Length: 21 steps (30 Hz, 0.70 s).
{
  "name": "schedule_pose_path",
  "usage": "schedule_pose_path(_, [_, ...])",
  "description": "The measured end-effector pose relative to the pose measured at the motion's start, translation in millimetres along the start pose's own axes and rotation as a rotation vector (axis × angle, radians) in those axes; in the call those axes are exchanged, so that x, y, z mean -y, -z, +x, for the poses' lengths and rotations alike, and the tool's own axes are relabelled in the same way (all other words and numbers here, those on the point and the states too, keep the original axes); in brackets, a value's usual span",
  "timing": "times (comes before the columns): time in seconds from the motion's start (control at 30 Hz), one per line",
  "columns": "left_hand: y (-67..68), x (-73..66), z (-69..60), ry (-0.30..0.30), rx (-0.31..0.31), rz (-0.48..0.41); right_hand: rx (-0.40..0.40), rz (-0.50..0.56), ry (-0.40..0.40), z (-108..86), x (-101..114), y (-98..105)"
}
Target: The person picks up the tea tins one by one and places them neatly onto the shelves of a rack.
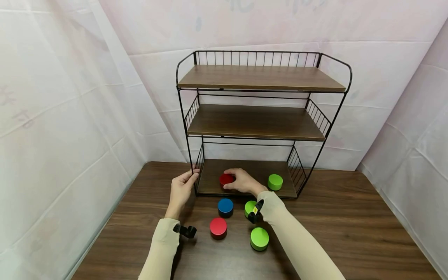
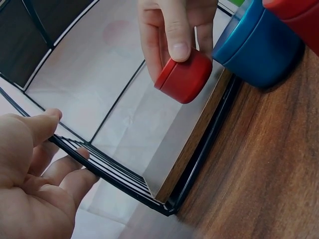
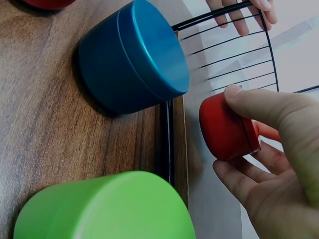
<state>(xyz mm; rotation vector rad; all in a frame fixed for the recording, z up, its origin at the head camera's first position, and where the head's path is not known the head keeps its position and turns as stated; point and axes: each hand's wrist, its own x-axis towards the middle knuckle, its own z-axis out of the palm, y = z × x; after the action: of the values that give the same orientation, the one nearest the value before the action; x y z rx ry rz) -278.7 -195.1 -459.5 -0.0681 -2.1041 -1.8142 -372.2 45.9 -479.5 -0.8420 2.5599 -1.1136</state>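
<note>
Nearest on the desk [image 1: 350, 233]: 1 green canister [image 1: 259, 238], with 1 red canister [image 1: 218, 226] to its left. Just beyond: 1 blue canister [image 1: 225, 207], and to its right a second green canister [image 1: 249, 207], partly blocked by the right wrist camera [image 1: 256, 212]. All 4 upright. Then the 3-tier rack [image 1: 259, 77], black wire frame, wood boards. Left hand [image 1: 182, 190]: thumb and fingers pinching its left front upright [image 1: 190, 153]. Right hand [image 1: 244, 181]: gripping another red canister [image 1: 226, 179] over the bottom board [image 1: 211, 184], left of centre; can't tell if it touches wood. Third green canister [image 1: 275, 182] stands on that board, right side. White sheet [image 1: 385, 23] hangs behind.
</note>
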Motion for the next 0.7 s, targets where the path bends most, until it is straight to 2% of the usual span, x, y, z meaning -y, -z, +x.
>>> schedule_pose_path(0.17, [-0.9,-0.4,-0.4,0.000,-0.002,-0.008,-0.005,0.001,-0.006,0.7,-0.3,0.3])
schedule_pose_path(0.4, [-1.9,-4.0,-1.3,-0.009,0.001,0.030,0.008,0.010,-0.011,0.2,-0.2,-0.4])
schedule_pose_path(0.7, [0.6,-3.8,-0.9,0.010,0.008,0.013,0.019,0.002,-0.039,1.3,2.0,-1.6])
